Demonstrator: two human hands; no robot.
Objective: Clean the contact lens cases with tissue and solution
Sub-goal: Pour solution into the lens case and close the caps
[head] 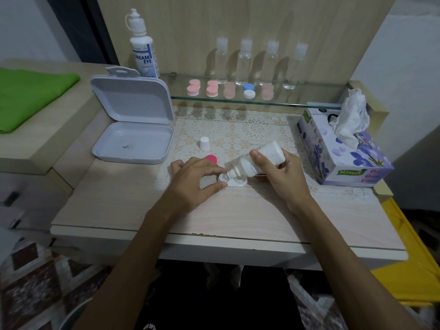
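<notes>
Standing right by the desk here, going left to right. A folded green cloth [28,96] sits on the side ledge, well apart from the action. Next comes a white hinged plastic box [133,129], lid up, and behind it a tall Dream Eye solution bottle [142,51]. A small white cap [204,143] stands upright on the lace mat [250,129], with a pink case lid [211,159] lying just beyond the left hand [197,179]. That hand pinches the white contact lens case [234,181] between thumb and forefinger, holding it flat on the desk near the mat's front edge. The right hand [283,177] is wrapped around a small white solution bottle [257,160], tipped over sideways so its nozzle points down at the case's left well, right on it or just above, can't tell which.

Up on the glass shelf [285,103] there's a row of lens cases, pink ones [193,87] plus one blue and white [248,91], with four clear bottles [245,60] standing behind them. Far right, a floral tissue box [342,158] sits on the desk, a crumpled tissue [352,117] sticking out the top.
</notes>
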